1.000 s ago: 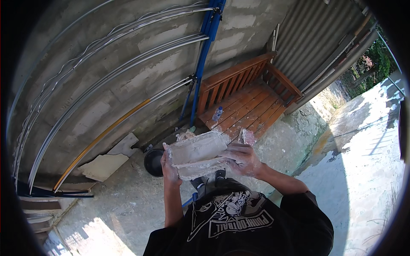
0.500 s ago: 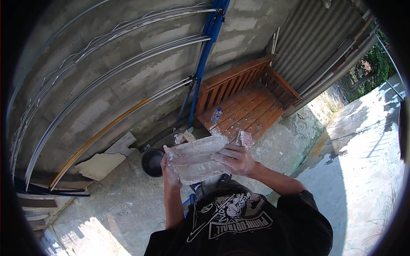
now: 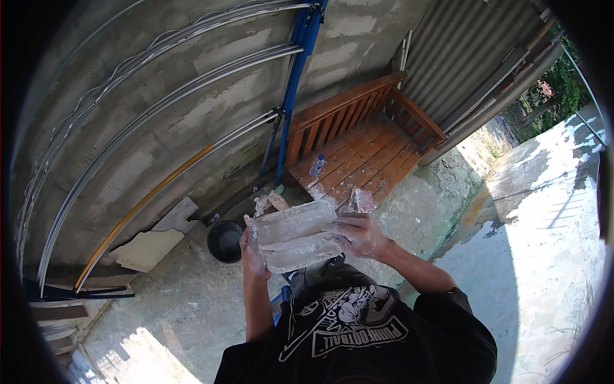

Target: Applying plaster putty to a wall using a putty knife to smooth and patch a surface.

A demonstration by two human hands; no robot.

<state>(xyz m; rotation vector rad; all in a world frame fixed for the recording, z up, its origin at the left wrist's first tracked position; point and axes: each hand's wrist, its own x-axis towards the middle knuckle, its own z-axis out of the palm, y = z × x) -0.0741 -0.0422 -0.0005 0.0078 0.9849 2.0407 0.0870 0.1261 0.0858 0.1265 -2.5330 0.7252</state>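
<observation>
A whitish, plaster-coated mould (image 3: 297,225) with two long shallow troughs and a ridge between them is held up in front of my body. My left hand (image 3: 252,253) grips its left end, the thumb up along the edge. At the other end, my right hand (image 3: 361,235) has its fingers closed over the rim by the ridge. Pale dust coats both hands. Just beyond the mould, a crumpled pale cloth or bag (image 3: 270,203) shows in part. A small dusty pinkish box-like piece (image 3: 362,200) sits at the bench's near edge, past my right hand.
A brown wooden bench (image 3: 364,153), spattered white, stands ahead with a plastic bottle (image 3: 317,166) on it. A black basin (image 3: 226,241) is on the floor at left, near broken pale boards (image 3: 147,248). Metal pipes (image 3: 173,96) hang on a blue rack (image 3: 295,77) along the block wall.
The mould has tilted slightly, so its troughs show more openly. My right fingers have drawn back from its middle toward the right end. The view has shifted slightly.
</observation>
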